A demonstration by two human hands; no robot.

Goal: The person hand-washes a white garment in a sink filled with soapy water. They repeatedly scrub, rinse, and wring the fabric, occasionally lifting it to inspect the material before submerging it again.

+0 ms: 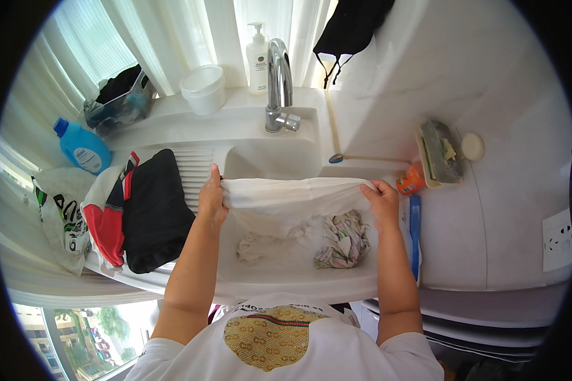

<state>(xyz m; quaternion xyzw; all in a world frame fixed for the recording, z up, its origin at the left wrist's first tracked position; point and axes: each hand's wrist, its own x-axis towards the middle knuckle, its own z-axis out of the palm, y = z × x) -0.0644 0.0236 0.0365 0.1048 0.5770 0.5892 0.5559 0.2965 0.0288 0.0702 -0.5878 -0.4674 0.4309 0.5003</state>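
Stretched between my two hands is a wet white cloth garment [293, 196], held over the white sink basin [300, 276]. My left hand [213, 197] grips its left end beside the ribbed washboard, thumb pointing up. At the right end, my right hand [383, 200] pinches the fabric between thumb and fingers. The garment's lower part hangs into the basin, where a pale bunched part lies at the bottom; whether that is the same piece I cannot tell. A crumpled patterned cloth [345, 240] lies in the basin at the right. The chrome faucet [280, 76] stands behind.
Folded black clothing [155, 214] and a red-and-white garment [106, 226] lie on the washboard [198, 164] at left. Beyond them stands a blue detergent bottle [83, 146]. A white bucket [203, 90] and pump bottle [257, 62] stand behind. A blue brush [414, 233] lies along the right rim.
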